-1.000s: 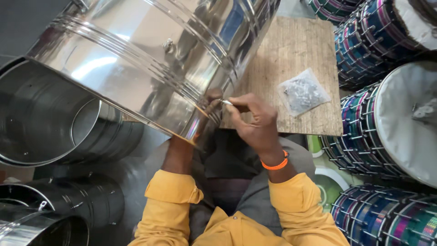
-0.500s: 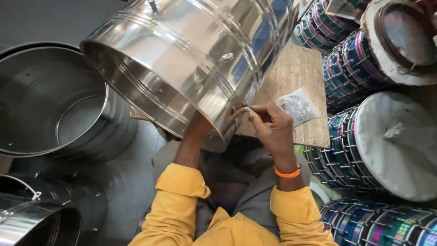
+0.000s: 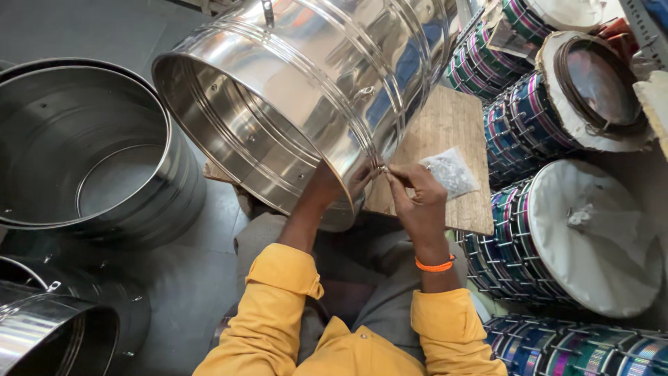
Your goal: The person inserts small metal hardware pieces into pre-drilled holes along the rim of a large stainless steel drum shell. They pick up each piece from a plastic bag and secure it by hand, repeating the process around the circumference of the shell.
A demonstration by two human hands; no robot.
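Head view, looking down on a seated person in yellow sleeves. A large polished steel drum shell [image 3: 306, 97] lies tilted on its side above the lap, its open mouth facing lower left and its lower rim resting near the knees. The left hand [image 3: 334, 188] reaches up under that rim, fingers curled against the metal and pressed to the shell's edge; what it grips, if anything, cannot be told. The right hand [image 3: 417, 198], with an orange band [image 3: 435, 264] at the wrist, is pinched narrow, thumb and fingertips closed on a small metal fitting [image 3: 383, 169] held against the outer wall of the shell, just beside the left hand. Behind the right hand a wooden board [image 3: 445, 118] lies flat, carrying a clear plastic bag of small parts [image 3: 451, 170] near the knuckles. To the left stands an open steel shell [image 3: 90, 153], upright, with further shells at the lower left. To the right, several finished drums [image 3: 577, 237] with coloured lacing and white heads lie stacked close together.
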